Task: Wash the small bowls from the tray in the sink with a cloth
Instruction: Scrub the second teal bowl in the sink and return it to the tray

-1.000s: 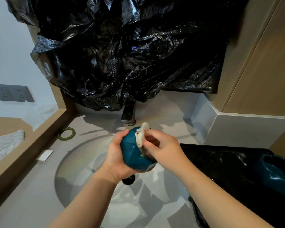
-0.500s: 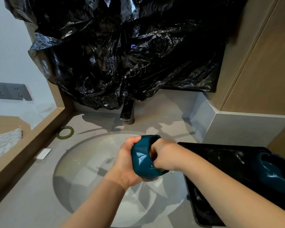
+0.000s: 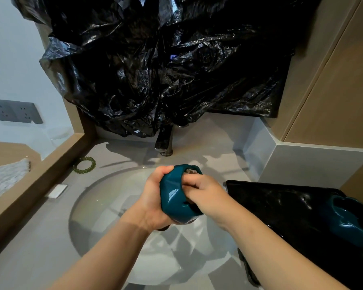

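- Cloth (image 3: 190, 171) now peeks at the far rim of the teal bowl (image 3: 172, 195); right hand (image 3: 205, 193) fingers curl round it inside.
- Left hand (image 3: 153, 197) fingers still clamp the bowl over the sink (image 3: 96, 216).

cloth (image 3: 190, 171) now inside bowl (image 3: 172, 194)

The scene is lit evenly and brightly, yet the crumpled black plastic sheet (image 3: 166, 70) is rendered almost without detail, only white glints being caught on its folds. Hard-edged angular shadows are thrown into the round pale grey sink basin (image 3: 96, 206), and streaks of glare are seen on the faceted teal ceramic bowl (image 3: 172, 197) and on the glossy black tray (image 3: 270, 201). The straight lines of the beige wooden cabinet panel (image 3: 333, 91) are bent by the wide lens near the right edge.
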Tool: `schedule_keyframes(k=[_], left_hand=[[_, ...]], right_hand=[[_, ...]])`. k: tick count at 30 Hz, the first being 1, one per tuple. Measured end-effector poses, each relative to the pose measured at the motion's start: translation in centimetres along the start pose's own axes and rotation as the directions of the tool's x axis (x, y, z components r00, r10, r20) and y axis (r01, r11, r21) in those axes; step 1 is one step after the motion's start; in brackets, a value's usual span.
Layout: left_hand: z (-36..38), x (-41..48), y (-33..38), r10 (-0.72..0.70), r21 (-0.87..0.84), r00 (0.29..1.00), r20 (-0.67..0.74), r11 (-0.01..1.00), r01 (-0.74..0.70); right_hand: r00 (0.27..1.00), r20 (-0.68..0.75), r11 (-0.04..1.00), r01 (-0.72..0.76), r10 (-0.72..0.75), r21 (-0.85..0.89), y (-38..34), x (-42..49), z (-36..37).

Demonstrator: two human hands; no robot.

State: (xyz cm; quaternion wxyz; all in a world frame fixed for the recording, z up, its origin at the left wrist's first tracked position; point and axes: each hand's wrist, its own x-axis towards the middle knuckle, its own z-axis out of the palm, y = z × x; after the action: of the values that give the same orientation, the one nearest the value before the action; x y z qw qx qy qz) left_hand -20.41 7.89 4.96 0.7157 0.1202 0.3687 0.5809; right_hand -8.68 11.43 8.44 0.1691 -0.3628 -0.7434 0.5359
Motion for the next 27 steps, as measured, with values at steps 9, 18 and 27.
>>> schedule_keyframes(k=[9,18,27], left_hand=[[0.3,-0.3,-0.3,-0.009,-0.029,1.0,-0.016,1.0,0.008],[0.5,-0.2,0.8,0.059,0.042,0.998,0.026,0.997,-0.06],[0.0,0.0,1.1,0.106,-0.027,0.994,0.027,0.994,-0.106]], right_hand=[[0.97,0.224,0.579,0.128,0.097,-0.805,-2.7,0.1,-1.7],[0.945,-0.196,0.599,0.001,-0.263,-0.801,-1.5,1.0,0.1],[0.974,-0.117,0.973,-0.177,0.195,0.148,-1.7,0.6,-0.3]])
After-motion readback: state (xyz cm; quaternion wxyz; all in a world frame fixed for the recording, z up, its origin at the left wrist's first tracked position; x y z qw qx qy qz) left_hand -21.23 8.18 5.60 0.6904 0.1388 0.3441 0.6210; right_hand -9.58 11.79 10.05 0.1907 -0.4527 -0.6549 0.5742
